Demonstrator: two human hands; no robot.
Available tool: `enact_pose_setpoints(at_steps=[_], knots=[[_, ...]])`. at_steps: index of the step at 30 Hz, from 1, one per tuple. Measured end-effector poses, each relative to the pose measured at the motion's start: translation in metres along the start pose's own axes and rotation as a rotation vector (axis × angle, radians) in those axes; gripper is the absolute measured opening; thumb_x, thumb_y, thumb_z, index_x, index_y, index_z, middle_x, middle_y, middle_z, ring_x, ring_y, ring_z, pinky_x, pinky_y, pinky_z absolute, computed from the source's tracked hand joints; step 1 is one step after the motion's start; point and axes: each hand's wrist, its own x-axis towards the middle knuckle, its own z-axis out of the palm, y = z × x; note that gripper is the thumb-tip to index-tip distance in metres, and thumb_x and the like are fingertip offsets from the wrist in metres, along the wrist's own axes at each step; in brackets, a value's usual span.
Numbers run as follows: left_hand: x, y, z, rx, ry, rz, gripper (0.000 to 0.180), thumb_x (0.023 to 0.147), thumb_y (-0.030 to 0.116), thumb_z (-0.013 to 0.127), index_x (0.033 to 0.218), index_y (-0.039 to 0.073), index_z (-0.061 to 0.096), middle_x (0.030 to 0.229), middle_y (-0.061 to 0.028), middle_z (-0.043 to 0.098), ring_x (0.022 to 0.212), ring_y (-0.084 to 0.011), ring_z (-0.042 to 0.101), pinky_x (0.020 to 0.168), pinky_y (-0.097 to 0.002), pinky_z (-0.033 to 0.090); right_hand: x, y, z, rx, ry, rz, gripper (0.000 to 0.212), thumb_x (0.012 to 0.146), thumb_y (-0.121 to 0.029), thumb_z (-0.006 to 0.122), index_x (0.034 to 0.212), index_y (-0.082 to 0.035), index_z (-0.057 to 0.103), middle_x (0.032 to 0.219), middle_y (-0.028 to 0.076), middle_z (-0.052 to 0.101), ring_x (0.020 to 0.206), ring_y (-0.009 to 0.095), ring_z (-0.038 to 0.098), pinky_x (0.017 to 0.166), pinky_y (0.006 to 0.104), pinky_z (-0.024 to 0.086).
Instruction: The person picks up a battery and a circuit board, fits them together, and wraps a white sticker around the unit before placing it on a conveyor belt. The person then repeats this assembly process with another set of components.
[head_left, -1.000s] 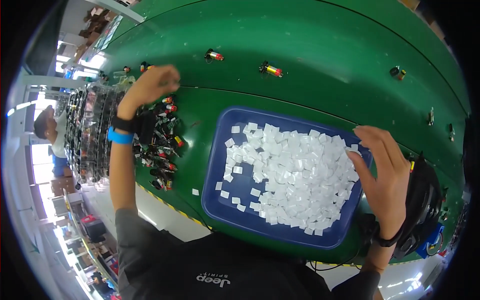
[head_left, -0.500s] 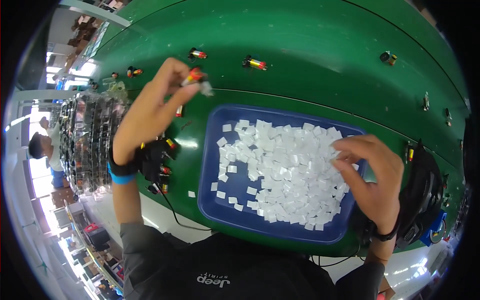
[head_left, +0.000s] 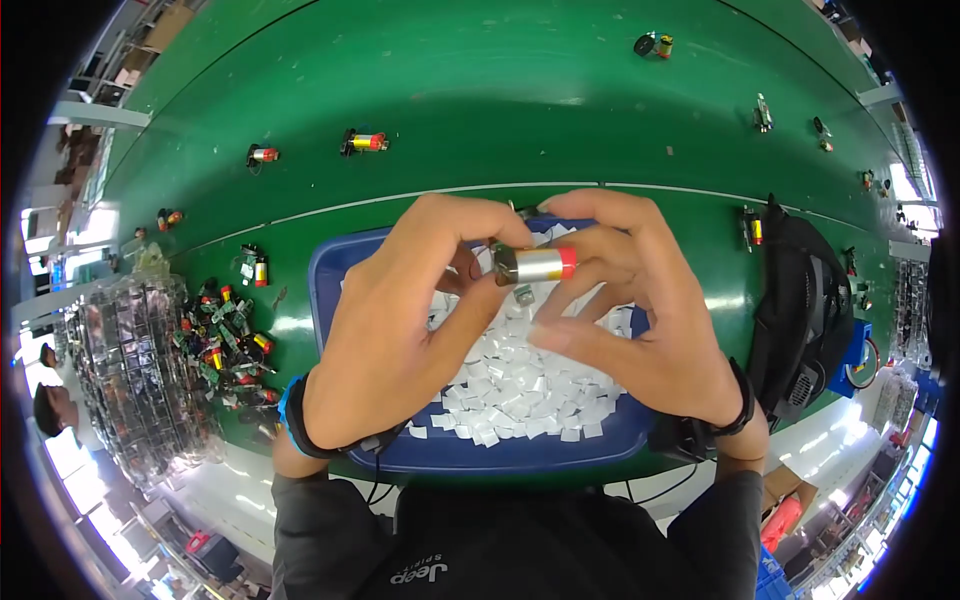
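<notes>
Over the blue tray (head_left: 327, 262), my left hand (head_left: 385, 310) pinches a small circuit-board assembly with a silver, yellow and red battery-like cylinder (head_left: 540, 264). The cylinder lies sideways, red end to the right. My right hand (head_left: 650, 310) curls round the assembly from the right. Its index fingertip meets a dark part at the far side, while its thumb stays apart below. A small green-and-metal piece (head_left: 525, 296) hangs under the cylinder. Beneath my hands lie many small white square pads (head_left: 530, 390). Whether a pad is between my right fingers is hidden.
Left of the tray lies a heap of similar assemblies (head_left: 225, 335), beside stacked clear plastic trays (head_left: 130, 360). More assemblies, one (head_left: 365, 142) among them, sit across the green table (head_left: 480, 90). A black backpack (head_left: 805, 310) stands at the right. Cables run along the near edge.
My left hand has brought the assembly from the far left to above the tray. My right hand has left the pads and moved in to meet it. The view has shifted right.
</notes>
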Motion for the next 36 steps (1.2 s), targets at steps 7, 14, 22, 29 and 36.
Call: enact_pose_setpoints(at_steps=[7, 14, 22, 29, 36], knots=[[-0.005, -0.001, 0.001, -0.2, -0.121, -0.014, 0.032, 0.092, -0.006, 0.051, 0.123, 0.001, 0.051, 0.119, -0.0122, 0.055, 0.098, -0.0193, 0.061, 0.077, -0.0308, 0.056, 0.007, 0.028, -0.009, -0.605, 0.027, -0.506, 0.045, 0.082, 0.005, 0.075, 0.117, 0.001, 0.048, 0.108, 0.015, 0.067, 0.086, 0.021, 0.069, 0.065, 0.0291, 0.056], [-0.004, -0.007, -0.004, -0.339, -0.16, 0.024, 0.037, 0.091, -0.007, 0.047, 0.128, 0.001, 0.045, 0.118, -0.0127, 0.056, 0.1, -0.0196, 0.062, 0.077, -0.032, 0.058, 0.01, 0.024, -0.006, -0.421, 0.076, -0.552, 0.033, 0.087, -0.004, 0.073, 0.111, 0.001, 0.051, 0.099, 0.016, 0.068, 0.078, 0.021, 0.068, 0.062, 0.0293, 0.055], [-0.002, -0.008, -0.006, -0.706, -0.155, -0.386, 0.038, 0.088, -0.008, 0.049, 0.125, -0.001, 0.046, 0.108, -0.0126, 0.061, 0.091, -0.0178, 0.063, 0.07, -0.0324, 0.058, 0.004, 0.023, -0.007, -0.233, 0.015, -0.442, 0.022, 0.098, -0.007, 0.058, 0.114, 0.003, 0.047, 0.106, 0.019, 0.066, 0.091, 0.018, 0.065, 0.081, 0.0318, 0.052], [0.003, -0.007, -0.009, -0.822, -0.139, -0.399, 0.043, 0.087, -0.011, 0.05, 0.13, -0.003, 0.046, 0.104, -0.0111, 0.061, 0.082, -0.0164, 0.064, 0.071, -0.0306, 0.057, 0.011, 0.027, -0.006, -0.165, 0.213, -0.258, 0.033, 0.087, -0.004, 0.073, 0.114, 0.001, 0.054, 0.099, 0.014, 0.069, 0.075, 0.02, 0.069, 0.06, 0.0259, 0.054], [0.006, -0.01, -0.004, -0.816, -0.027, -0.486, 0.051, 0.085, -0.009, 0.056, 0.134, -0.004, 0.044, 0.111, -0.0116, 0.061, 0.089, -0.0176, 0.065, 0.076, -0.0324, 0.057, 0.002, 0.011, -0.008, -0.526, 0.147, -0.487, 0.03, 0.085, 0.001, 0.071, 0.11, 0.001, 0.056, 0.102, 0.015, 0.068, 0.083, 0.022, 0.068, 0.066, 0.0282, 0.054]])
